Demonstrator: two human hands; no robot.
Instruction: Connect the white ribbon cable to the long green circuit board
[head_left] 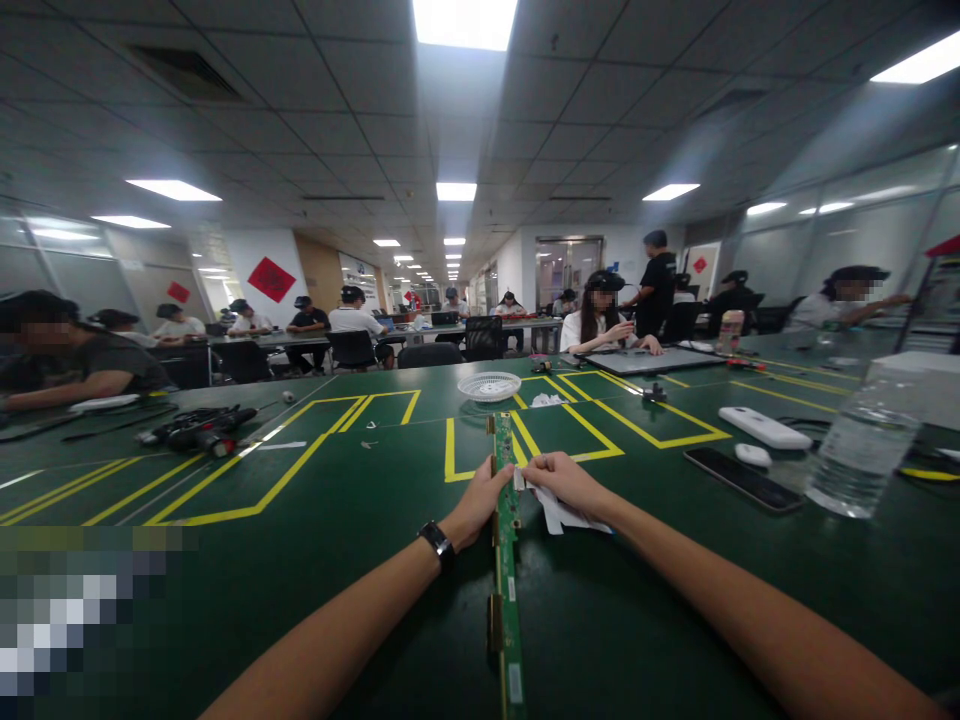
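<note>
A long, narrow green circuit board [508, 590] stretches away from me above the green table, with brownish tabs along its left edge. My left hand [478, 500] grips it near the middle from the left side, thumb on top. My right hand [564, 482] is closed in a pinch on a white piece of paper or tissue [555, 512] at the board's right edge. Part of that white piece hangs below the right fingers. Whether the right fingertips touch the board itself, I cannot tell.
Beyond the board stand a white plastic basket [489, 387] and white scraps [547, 400]. To the right are a phone [742, 478], a white power bank [763, 427], a small white case [752, 455] and a water bottle [862, 450]. Dark tools [202, 430] lie left. A person [600, 325] sits opposite.
</note>
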